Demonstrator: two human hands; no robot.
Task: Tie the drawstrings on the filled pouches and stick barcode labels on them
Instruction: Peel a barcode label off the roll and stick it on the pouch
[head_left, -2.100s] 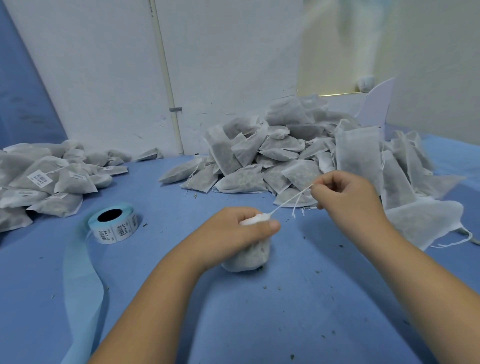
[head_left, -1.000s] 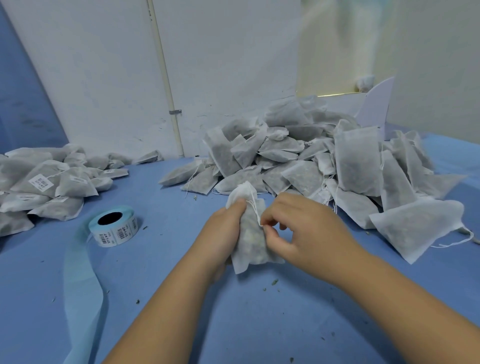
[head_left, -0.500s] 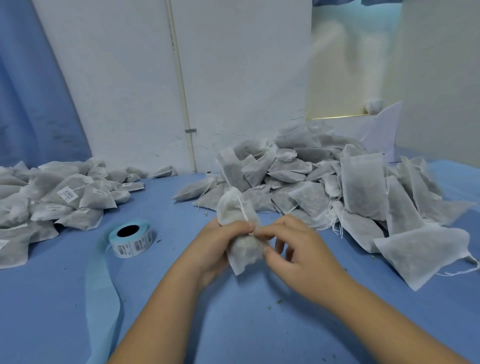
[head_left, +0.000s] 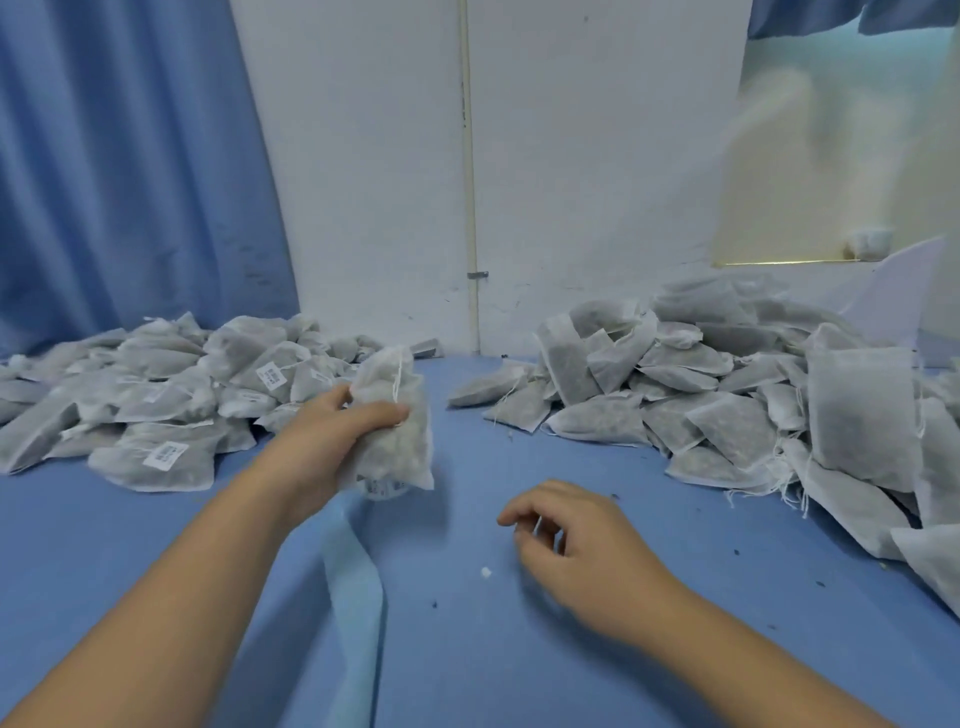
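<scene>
- The left grip (head_left: 337, 434) grasps one filled pouch (head_left: 400, 441), thumb across its front and fingers behind. It holds the pouch upright above the counter (head_left: 519, 654), at about 11 o'clock from the viewer.
- The pouch's drawstring (head_left: 399, 379) hangs loose down its upper front. I cannot tell from this view whether the neck is knotted. The side facing the camera shows no barcode label.
- The right grip (head_left: 582, 545) is released: its fingers hang loosely curled and hold nothing. It hovers low over the counter at about 1 o'clock, well apart from the pouch.
- The label roll (head_left: 384, 487) sits just beneath the held pouch and is mostly hidden by it, with only a printed edge showing. Its pale blue backing strip (head_left: 353, 582) trails from there toward 6 o'clock.
- Done so far: a labelled heap (head_left: 156, 410) lies at 10 o'clock. Several pouches in it carry white barcode stickers, so a good share looks finished.
- Left to do: an unlabelled heap (head_left: 727, 395) at 2 o'clock is at least as large. No stickers show on it, and many loose strings stick out.
- I judge the task to be roughly midway. The pouch in hand probably sits between tying and labelling, since it hangs right over the roll with the free grip nearby.
- The likely next need is a sticker peeled from the roll and pressed onto the pouch, which can then join the heap at 10 o'clock.
</scene>
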